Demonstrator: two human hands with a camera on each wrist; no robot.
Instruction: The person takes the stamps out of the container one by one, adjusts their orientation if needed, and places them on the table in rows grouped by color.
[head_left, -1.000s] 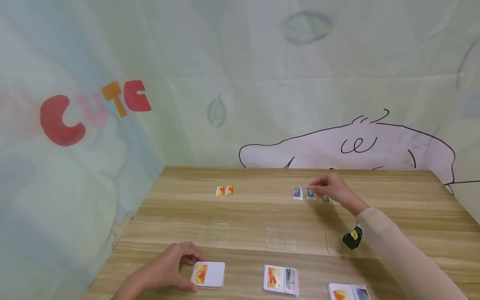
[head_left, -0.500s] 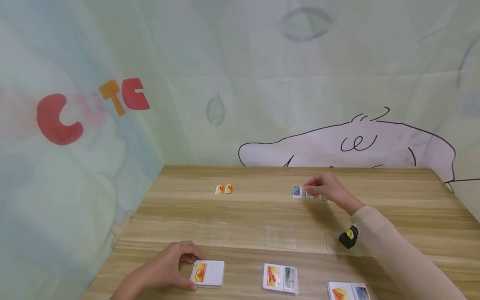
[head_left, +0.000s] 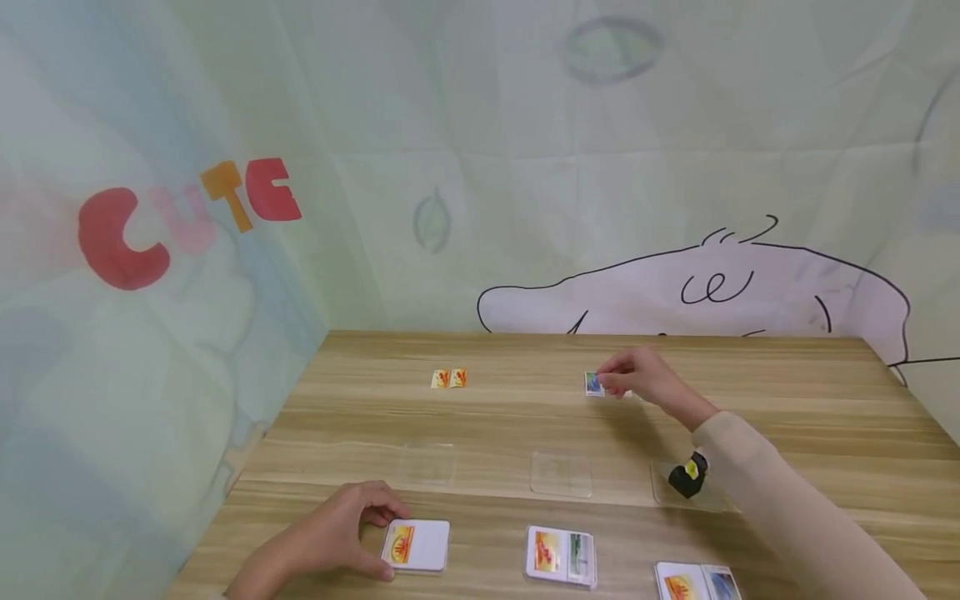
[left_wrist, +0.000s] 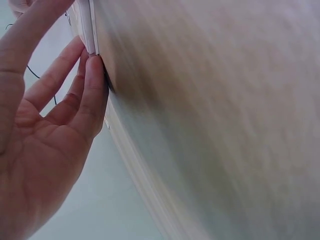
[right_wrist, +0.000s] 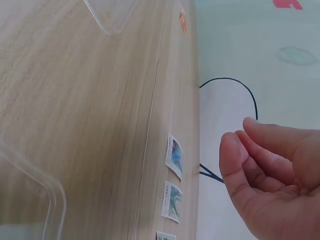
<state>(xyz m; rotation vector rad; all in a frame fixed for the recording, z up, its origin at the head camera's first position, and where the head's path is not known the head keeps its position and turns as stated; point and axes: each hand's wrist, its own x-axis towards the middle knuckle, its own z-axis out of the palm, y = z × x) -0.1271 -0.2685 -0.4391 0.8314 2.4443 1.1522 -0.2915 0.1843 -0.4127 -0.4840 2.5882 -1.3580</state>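
Stamp with the blue picture point(head_left: 592, 384), well beyond and to the right of the leftmost case point(head_left: 431, 547), is now what your right hand point(head_left: 647, 377) reaches; a second ago you were over the middle of that row. The leftward shift puts, I judge, the blue one nearest your fingertips: thumb and finger are bent and narrow, nothing visible between them. Your left hand point(head_left: 337, 533) has stayed put, holding the leftmost case by its left corners. That case looks like rigid, round-cornered clear plastic over smooth white, carrying one orange picture point(head_left: 402, 546). The stamps seem thin paper, slightly bowed, flat on the wood-grain tabletop point(head_left: 495, 425). Two orange stamps point(head_left: 458, 378) lie well beyond the leftmost case, clear trays point(head_left: 561, 475) nearer beyond it, and two fuller cases point(head_left: 561, 532) to its right.
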